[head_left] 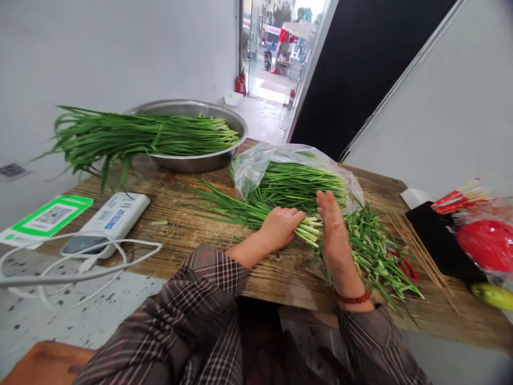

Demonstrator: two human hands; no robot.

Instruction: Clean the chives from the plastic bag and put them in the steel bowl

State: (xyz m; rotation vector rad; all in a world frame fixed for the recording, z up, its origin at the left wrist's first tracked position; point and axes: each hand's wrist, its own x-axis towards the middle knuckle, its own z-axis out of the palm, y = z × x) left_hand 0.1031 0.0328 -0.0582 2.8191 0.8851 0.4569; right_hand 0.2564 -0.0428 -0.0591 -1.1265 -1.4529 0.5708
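My left hand point(280, 229) is wrapped round a bundle of garlic chives point(232, 209), just behind its pale cut ends. The green leaves trail off to the left over the wooden table. Flat and upright, my right hand point(334, 231) has its fingers straight and its palm facing the pale ends, close to or touching them. Behind both hands a clear plastic bag point(252, 166) lies open around more garlic chives point(298, 184). To the right of my right hand spreads a loose pile of chive scraps point(374, 251), with red-handled scissors point(407, 269) partly buried in it.
A steel basin point(200, 162) at the back left holds a large heap of chives hanging over its rim. A white power bank point(108, 222) with a cable and a QR card point(48, 216) lie at left. Wooden skewers point(420, 251) and a black box point(436, 240) are at right.
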